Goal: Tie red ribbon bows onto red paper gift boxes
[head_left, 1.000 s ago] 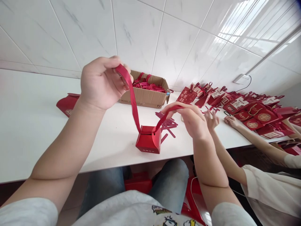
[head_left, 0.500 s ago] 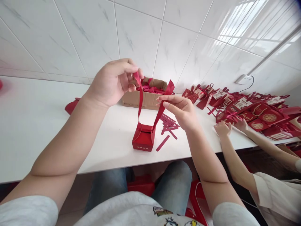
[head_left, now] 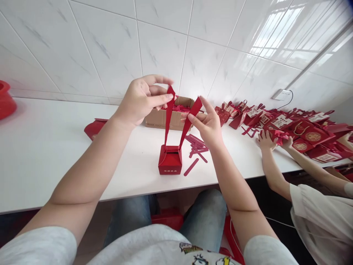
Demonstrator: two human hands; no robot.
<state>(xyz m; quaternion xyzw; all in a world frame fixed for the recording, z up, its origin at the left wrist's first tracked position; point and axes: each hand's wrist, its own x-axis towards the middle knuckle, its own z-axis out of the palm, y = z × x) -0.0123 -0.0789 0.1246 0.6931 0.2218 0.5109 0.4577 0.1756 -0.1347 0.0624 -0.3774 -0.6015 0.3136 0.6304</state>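
A small red gift box (head_left: 170, 160) stands on the white table (head_left: 49, 154) just in front of me. A red ribbon (head_left: 167, 123) runs up out of each side of its top. My left hand (head_left: 143, 99) pinches the left ribbon end between thumb and forefinger above the box. My right hand (head_left: 205, 123) pinches the right ribbon end (head_left: 189, 123) at about the same height. Both ends are pulled up taut, slightly apart from each other.
A cardboard box of red ribbons (head_left: 176, 114) sits behind my hands by the tiled wall. Loose dark-red strips (head_left: 196, 147) lie right of the gift box. A flat red piece (head_left: 93, 129) lies left. Another person's hands (head_left: 271, 141) work among several finished red boxes (head_left: 303, 132) at right. A red bowl (head_left: 5, 101) is far left.
My hands have drawn together above the box, each ribbon end now held upright and level. The view has tilted slightly, bringing the red bowl into sight at left.
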